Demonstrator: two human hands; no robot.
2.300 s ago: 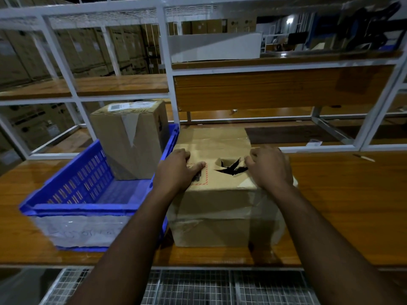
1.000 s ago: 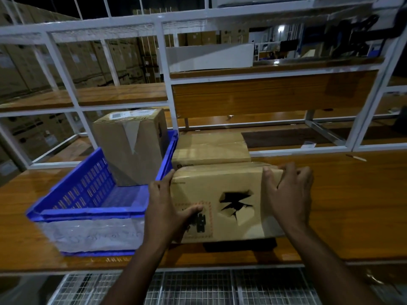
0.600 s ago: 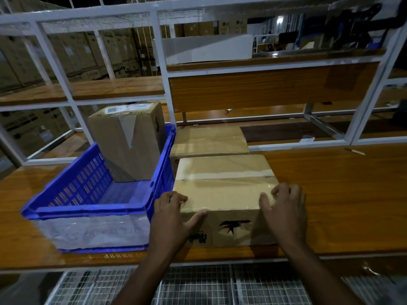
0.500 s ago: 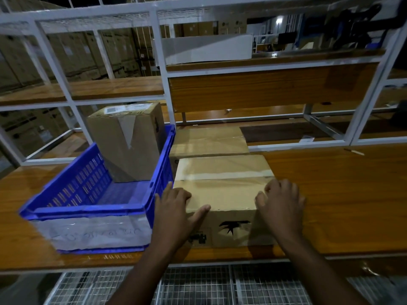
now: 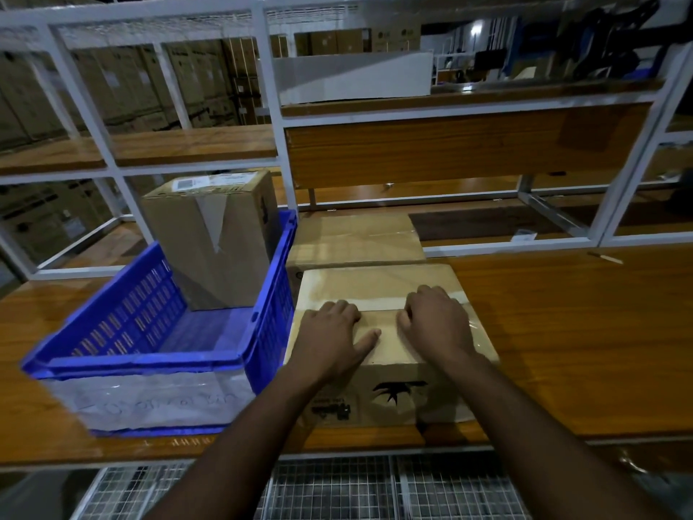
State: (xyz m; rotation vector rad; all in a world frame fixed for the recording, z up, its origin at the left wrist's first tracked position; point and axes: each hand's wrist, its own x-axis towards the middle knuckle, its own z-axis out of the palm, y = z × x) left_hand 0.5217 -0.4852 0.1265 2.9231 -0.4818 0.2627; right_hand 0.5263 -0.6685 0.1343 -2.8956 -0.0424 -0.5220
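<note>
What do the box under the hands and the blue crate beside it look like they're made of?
The box looks like matte brown cardboard, going by its torn hole and folded edges; a glossy tape strip crosses its top. The blue crate seems to be moulded plastic, slightly shiny, with slotted walls.

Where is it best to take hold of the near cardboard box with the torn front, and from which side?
Probably its right face and front bottom edge, coming from the front-right. The blue crate stands close along the left of the near box, and a flatter box lies directly behind, so those sides look blocked. Keep fingers off the torn hole.
</note>
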